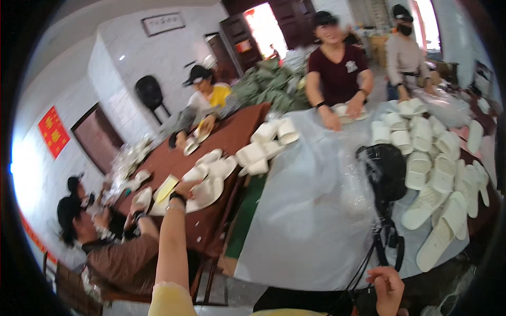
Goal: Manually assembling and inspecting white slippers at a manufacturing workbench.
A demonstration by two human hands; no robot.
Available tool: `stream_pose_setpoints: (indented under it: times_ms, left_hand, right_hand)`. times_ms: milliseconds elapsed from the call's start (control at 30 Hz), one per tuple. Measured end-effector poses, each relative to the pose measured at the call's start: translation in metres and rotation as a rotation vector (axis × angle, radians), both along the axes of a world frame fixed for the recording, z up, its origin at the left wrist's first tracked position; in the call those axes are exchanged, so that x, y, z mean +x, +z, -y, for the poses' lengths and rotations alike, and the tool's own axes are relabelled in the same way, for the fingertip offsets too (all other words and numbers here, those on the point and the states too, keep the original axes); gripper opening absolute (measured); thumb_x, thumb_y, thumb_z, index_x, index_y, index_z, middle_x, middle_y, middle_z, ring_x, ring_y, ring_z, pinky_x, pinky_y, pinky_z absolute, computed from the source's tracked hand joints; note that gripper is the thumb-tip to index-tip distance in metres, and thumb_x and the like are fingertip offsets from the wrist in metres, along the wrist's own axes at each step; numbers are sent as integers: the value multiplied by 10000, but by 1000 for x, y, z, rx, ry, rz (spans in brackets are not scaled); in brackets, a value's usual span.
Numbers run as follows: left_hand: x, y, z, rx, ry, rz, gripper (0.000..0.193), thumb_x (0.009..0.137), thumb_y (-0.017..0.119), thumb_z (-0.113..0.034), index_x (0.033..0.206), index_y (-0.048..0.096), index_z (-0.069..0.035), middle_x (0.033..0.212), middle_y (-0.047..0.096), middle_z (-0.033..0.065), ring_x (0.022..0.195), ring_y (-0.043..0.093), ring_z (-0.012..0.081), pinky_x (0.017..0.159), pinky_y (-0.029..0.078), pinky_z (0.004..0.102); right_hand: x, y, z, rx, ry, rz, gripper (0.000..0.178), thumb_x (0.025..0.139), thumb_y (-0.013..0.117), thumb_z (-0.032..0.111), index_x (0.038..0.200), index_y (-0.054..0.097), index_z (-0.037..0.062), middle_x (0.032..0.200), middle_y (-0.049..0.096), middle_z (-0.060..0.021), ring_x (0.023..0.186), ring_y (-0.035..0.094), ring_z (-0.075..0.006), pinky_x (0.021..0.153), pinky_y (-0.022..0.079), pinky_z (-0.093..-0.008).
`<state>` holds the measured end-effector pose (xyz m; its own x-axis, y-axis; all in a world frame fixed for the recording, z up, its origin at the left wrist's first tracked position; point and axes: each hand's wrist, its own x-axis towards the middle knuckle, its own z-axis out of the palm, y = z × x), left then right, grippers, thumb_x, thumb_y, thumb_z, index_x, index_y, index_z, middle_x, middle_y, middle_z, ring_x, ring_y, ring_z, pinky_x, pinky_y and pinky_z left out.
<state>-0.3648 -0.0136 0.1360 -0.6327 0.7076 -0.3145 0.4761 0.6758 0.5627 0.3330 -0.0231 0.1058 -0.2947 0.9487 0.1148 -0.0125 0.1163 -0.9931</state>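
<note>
My left arm, in a short yellow sleeve, stretches out over the brown-covered table [240,134]. My left hand [186,188], with a dark band at the wrist, is at a group of white slippers [210,190]; its fingers are small and blurred, and I cannot make out whether they grip one. Low at the right, my right hand [386,290] is raised at the near edge of the grey-covered table [311,221]. Its fingers are loosely bent and apart, with nothing in them. Beside it hang the straps of a black bag [387,168].
White slippers [440,179] lie heaped along the right side. More slippers [266,145] sit where the tables meet. A co-worker [337,73] handles slippers across from me; other people work at left and far right. Green sacks [269,87] are piled behind. Clear plastic [356,181] lies beside the bag.
</note>
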Motion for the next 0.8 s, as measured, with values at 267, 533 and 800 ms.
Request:
stream_pose_setpoints:
  times_ms: [267,533,800]
  left_hand:
    - [-55,-66,1,513,279,516,308,845,543,-245,1099,610,-85,1052,627,83,1009,564,255,877,432,347]
    - [6,-28,63,926,3,260,259,833,556,-130,1039,555,26,959,624,120,826,632,248,724,530,345]
    - [302,34,93,988,-251,707,460,822,562,-41,1249,409,40,1214,487,159,1112,482,258,974,366,364]
  right_hand:
    - [9,-10,35,-249,-334,-108,183,902,517,105,1029,599,1,850,601,-13,766,540,-77,697,431,-207]
    - [-16,-13,9,-95,-146,-95,205,910,522,148,1034,584,-2,868,618,-27,768,573,-96,679,442,-205]
    - [-66,-27,6,-143,243,-49,190,910,521,159,1030,578,23,911,605,-44,807,570,-129,676,426,-241]
